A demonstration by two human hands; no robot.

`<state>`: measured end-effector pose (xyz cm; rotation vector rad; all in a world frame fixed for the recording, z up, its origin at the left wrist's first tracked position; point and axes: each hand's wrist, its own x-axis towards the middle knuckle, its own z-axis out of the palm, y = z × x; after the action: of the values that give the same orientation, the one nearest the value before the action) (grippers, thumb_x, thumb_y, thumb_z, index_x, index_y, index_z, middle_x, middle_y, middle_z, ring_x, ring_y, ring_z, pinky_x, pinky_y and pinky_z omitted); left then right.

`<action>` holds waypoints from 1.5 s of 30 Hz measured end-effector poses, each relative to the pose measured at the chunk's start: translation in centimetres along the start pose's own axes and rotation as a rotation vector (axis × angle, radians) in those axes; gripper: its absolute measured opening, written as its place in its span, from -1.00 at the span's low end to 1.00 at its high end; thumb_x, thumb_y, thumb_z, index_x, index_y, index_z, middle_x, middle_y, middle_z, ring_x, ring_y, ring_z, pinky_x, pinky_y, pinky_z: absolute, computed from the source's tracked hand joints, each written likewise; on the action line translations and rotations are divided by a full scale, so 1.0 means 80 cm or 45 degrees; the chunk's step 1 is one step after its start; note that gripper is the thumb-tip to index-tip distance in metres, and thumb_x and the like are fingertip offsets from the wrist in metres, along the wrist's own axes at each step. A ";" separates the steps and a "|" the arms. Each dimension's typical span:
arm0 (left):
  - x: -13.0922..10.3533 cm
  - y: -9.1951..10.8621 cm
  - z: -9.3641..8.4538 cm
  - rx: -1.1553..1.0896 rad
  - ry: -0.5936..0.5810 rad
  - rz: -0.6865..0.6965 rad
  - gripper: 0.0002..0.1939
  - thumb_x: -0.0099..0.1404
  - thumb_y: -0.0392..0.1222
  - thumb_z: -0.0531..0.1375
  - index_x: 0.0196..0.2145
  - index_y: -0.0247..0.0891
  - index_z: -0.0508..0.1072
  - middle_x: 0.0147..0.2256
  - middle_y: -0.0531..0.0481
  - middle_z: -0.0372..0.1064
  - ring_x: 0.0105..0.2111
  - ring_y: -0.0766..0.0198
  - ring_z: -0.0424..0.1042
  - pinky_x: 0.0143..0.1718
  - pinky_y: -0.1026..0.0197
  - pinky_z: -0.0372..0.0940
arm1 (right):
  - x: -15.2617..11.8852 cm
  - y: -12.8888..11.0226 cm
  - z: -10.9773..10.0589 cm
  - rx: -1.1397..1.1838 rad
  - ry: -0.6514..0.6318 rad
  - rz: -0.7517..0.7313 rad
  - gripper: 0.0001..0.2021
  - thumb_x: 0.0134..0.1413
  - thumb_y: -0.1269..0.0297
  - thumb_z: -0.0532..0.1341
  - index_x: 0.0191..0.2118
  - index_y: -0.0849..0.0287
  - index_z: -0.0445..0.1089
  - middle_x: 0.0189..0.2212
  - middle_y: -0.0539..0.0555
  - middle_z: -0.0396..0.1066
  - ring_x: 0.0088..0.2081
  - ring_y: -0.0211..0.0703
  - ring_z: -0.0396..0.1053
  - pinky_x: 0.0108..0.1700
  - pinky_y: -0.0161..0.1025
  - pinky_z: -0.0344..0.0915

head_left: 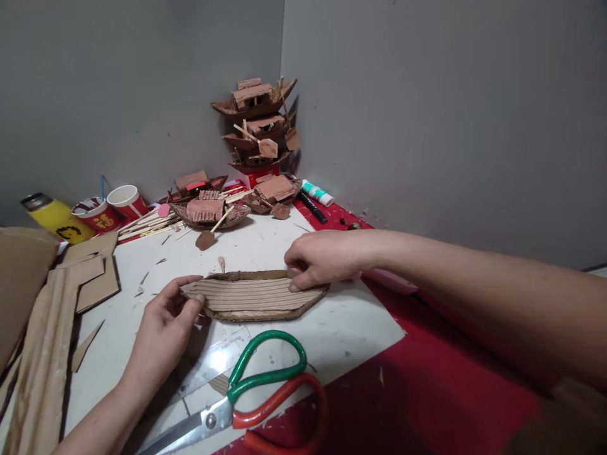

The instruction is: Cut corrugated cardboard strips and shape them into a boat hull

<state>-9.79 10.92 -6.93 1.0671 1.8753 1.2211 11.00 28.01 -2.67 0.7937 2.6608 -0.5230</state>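
Head view, only one. Count of one cardboard boat hull [251,296], corrugated floor inside, set lengthwise over white sheet [360,316], behind scissors. Two hands, well apart, at opposite ends: left hand [164,322] with thumb and fingers clamped on left tip; right hand [327,256] with thumb on floor near right end, fingers bent at far wall. Cannot tell whether pinching there or only pressing.

Counted beyond: six roofed model boats, three stacked in corner [265,122], three lower down [211,212]. Two red-and-white paper cups [101,219], one yellow bottle [59,218], one black marker [312,207], one white-and-teal tube [317,193], one pair of scissors [215,418] with one green and one red handle, one clear ruler [220,359]. Sticks [147,223] and cardboard pieces [47,328] overlapping, not countable.

Writing: "福" readable on left cup; black line drawing on bottle; tube lettering too small to read.
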 end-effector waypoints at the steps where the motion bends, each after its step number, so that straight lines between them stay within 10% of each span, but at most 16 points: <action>1: 0.001 0.002 -0.001 -0.019 0.040 -0.011 -0.60 0.13 -0.06 0.22 -0.10 -0.29 0.38 -0.51 0.08 0.32 -0.51 0.32 0.28 -0.44 0.28 0.22 | 0.001 -0.003 0.000 -0.005 0.004 -0.028 -0.81 -0.07 0.12 0.27 -0.47 0.14 0.41 -0.54 0.02 0.38 -0.55 -0.23 0.23 -0.52 -0.30 0.03; 10: -0.004 0.017 0.007 -0.098 0.167 0.024 -0.70 0.10 -0.09 0.24 -0.21 -0.25 0.40 -0.38 0.03 0.40 -0.39 0.28 0.35 -0.38 0.30 0.24 | 0.030 -0.060 -0.004 0.309 0.293 -0.248 -0.61 0.00 0.09 0.24 -0.07 0.18 0.41 -0.22 0.12 0.46 -0.29 -0.12 0.35 -0.36 -0.32 0.16; 18: -0.004 0.010 0.006 -0.120 0.110 -0.022 -0.55 0.10 -0.05 0.26 -0.05 -0.18 0.37 -0.41 0.08 0.38 -0.44 0.31 0.33 -0.44 0.31 0.20 | 0.064 -0.076 0.014 0.505 0.258 -0.395 -0.98 -0.01 0.42 0.21 -0.40 0.24 0.36 -0.53 -0.07 0.26 -0.46 -0.31 0.17 -0.45 -0.37 0.03; 27: 0.000 -0.002 0.014 -0.303 -0.109 -0.103 -0.71 0.15 -0.10 0.24 -0.19 -0.30 0.45 -0.39 0.01 0.44 -0.44 0.32 0.36 -0.41 0.31 0.22 | 0.075 -0.067 0.019 0.766 0.166 -0.334 -0.87 0.00 0.38 0.22 -0.46 0.22 0.24 -0.56 -0.12 0.17 -0.48 -0.32 0.12 -0.42 -0.37 0.05; 36: -0.002 0.004 0.017 -0.295 0.015 -0.096 -0.83 0.13 -0.17 0.24 -0.31 -0.29 0.48 -0.44 0.05 0.47 -0.46 0.32 0.37 -0.43 0.32 0.24 | 0.077 -0.072 0.021 0.788 0.197 -0.300 -0.89 -0.02 0.36 0.24 -0.42 0.22 0.26 -0.56 -0.11 0.16 -0.49 -0.32 0.12 -0.46 -0.38 0.05; 45: -0.004 0.009 0.020 -0.373 0.016 -0.117 -0.86 0.10 -0.20 0.25 -0.38 -0.30 0.46 -0.52 0.08 0.40 -0.57 0.38 0.28 -0.52 0.34 0.19 | 0.067 -0.069 0.025 0.590 0.780 -0.806 -0.63 -0.02 0.50 0.20 -0.04 0.15 0.28 -0.05 0.10 0.29 -0.09 -0.18 0.28 -0.03 -0.22 0.23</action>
<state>-8.10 11.43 -6.81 0.8082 1.6704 1.3994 3.96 25.35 -5.14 0.1889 3.4220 -1.2586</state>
